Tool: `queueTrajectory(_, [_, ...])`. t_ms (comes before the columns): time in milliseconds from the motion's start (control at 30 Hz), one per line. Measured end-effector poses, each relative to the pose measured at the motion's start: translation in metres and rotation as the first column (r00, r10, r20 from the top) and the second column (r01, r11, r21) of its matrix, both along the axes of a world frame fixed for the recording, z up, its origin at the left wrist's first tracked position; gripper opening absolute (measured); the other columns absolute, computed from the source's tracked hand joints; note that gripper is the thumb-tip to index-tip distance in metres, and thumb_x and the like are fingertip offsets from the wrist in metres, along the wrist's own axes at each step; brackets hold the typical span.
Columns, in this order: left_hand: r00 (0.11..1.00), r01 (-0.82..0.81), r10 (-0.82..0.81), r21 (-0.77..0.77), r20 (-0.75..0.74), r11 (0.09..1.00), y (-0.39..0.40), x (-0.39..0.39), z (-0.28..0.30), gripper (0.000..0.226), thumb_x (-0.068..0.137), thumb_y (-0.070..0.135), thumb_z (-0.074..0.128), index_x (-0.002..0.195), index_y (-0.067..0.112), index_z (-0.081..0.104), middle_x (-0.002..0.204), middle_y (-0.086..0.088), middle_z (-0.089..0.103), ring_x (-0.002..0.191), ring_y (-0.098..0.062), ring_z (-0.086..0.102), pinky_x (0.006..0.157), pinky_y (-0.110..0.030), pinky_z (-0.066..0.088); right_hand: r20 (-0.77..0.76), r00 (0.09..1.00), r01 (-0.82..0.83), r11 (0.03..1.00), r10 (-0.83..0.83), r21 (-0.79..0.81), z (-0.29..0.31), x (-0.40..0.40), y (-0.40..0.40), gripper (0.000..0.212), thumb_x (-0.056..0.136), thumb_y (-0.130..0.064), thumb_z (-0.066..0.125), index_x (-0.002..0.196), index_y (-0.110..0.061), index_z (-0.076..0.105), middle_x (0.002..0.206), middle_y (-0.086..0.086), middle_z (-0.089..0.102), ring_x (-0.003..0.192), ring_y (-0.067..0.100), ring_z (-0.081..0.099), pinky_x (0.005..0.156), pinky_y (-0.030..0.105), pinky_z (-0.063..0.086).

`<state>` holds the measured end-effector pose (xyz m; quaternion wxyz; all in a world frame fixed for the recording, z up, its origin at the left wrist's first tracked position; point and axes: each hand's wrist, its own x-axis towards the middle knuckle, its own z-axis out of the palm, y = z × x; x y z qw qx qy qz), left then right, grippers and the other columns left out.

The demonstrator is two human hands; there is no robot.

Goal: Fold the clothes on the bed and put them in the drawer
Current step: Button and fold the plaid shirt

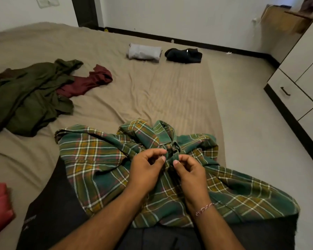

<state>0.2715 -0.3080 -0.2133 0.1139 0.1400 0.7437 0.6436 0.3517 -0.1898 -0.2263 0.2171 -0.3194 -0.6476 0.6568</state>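
The green plaid shirt (101,159) lies rumpled on the near edge of the bed (152,91), across the person's lap, its collar pointing away from them and its front placket running back toward the body between the two hands. The left hand (145,170) and right hand (188,172) meet just below the collar, equally near, fingers (175,162) curled and pinching the placket, seemingly at a button, so any fastening proceeds down that line toward the lap
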Motion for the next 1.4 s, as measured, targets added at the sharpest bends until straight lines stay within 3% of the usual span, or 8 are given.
queueTrajectory(100, [0.999,-0.033,0.032,0.038,0.014,0.999,0.004,-0.004,-0.001,0.026,0.088,0.004,0.079,0.091,0.029,0.077,0.084,0.005,0.077,0.077,0.001,0.069,0.073,-0.013,0.053,-0.035,0.999,0.005,1.0,-0.004,0.016,0.0,-0.006,0.0,0.016,0.094,-0.006,0.072,0.099,-0.021,0.075,0.1,0.006,0.077,0.097,0.027,0.073,0.094,0.051,0.058])
queueTrajectory(300, [1.0,-0.018,0.016,0.091,0.016,0.996,0.006,-0.006,-0.006,0.027,0.092,0.002,0.073,0.095,0.028,0.08,0.096,0.011,0.079,0.096,-0.001,0.072,0.085,-0.014,0.054,-0.076,0.997,0.036,0.996,-0.03,0.083,-0.001,-0.009,-0.001,0.021,0.092,-0.004,0.074,0.098,-0.024,0.076,0.098,-0.007,0.078,0.097,0.012,0.073,0.093,0.038,0.059])
queueTrajectory(500, [0.997,-0.077,0.076,0.14,0.012,0.987,0.007,-0.006,-0.006,0.024,0.086,0.004,0.081,0.09,0.028,0.079,0.088,0.011,0.079,0.088,-0.005,0.074,0.079,-0.017,0.056,-0.16,0.987,0.053,0.954,-0.005,0.296,0.002,-0.006,-0.007,0.031,0.089,0.0,0.076,0.094,-0.031,0.076,0.098,-0.005,0.077,0.097,0.009,0.072,0.088,0.024,0.057])
queueTrajectory(833, [0.998,-0.042,0.046,0.109,-0.036,0.993,0.008,-0.009,-0.011,0.015,0.09,0.006,0.077,0.095,0.02,0.081,0.094,0.007,0.079,0.094,-0.004,0.073,0.085,-0.018,0.057,-0.196,0.981,0.067,0.951,-0.006,0.302,-0.002,-0.011,-0.009,0.04,0.086,0.006,0.076,0.091,-0.033,0.075,0.098,-0.001,0.076,0.094,0.006,0.072,0.084,0.016,0.054])
queueTrajectory(1000, [0.997,-0.051,0.054,0.063,-0.048,0.997,0.01,-0.012,-0.016,0.013,0.09,0.005,0.076,0.097,0.014,0.081,0.095,0.003,0.078,0.092,-0.004,0.072,0.084,-0.019,0.057,-0.156,0.987,0.021,0.945,0.031,0.326,-0.004,-0.011,-0.008,0.042,0.087,0.003,0.077,0.091,-0.039,0.074,0.099,-0.01,0.076,0.096,0.003,0.071,0.087,0.019,0.056])
queueTrajectory(1167, [0.991,-0.078,0.061,0.141,0.119,0.987,0.013,-0.014,-0.017,0.012,0.087,0.0,0.078,0.088,0.012,0.077,0.077,-0.002,0.075,0.07,-0.006,0.068,0.067,-0.019,0.056,-0.152,0.988,0.027,0.948,0.023,0.318,-0.008,-0.014,-0.006,0.039,0.092,0.003,0.07,0.094,-0.036,0.075,0.102,-0.009,0.076,0.099,0.007,0.071,0.092,0.031,0.058])
queueTrajectory(1267, [0.982,-0.066,0.036,0.158,0.188,0.985,0.013,-0.015,-0.018,0.008,0.087,0.002,0.079,0.085,0.01,0.078,0.076,-0.005,0.076,0.069,-0.008,0.069,0.065,-0.02,0.055,-0.136,0.991,0.024,0.95,0.019,0.312,-0.014,-0.016,-0.003,0.035,0.093,-0.002,0.07,0.095,-0.036,0.076,0.1,-0.006,0.077,0.096,0.014,0.073,0.089,0.039,0.06])
queueTrajectory(1400, [0.975,-0.027,-0.008,0.157,0.222,0.987,0.013,-0.016,-0.018,0.002,0.088,0.004,0.079,0.088,0.006,0.079,0.081,-0.009,0.078,0.074,-0.017,0.074,0.07,-0.027,0.06,-0.121,0.992,0.008,0.945,0.034,0.327,-0.016,-0.016,-0.002,0.033,0.09,-0.002,0.075,0.098,-0.034,0.076,0.098,-0.009,0.078,0.094,0.008,0.073,0.088,0.031,0.061])
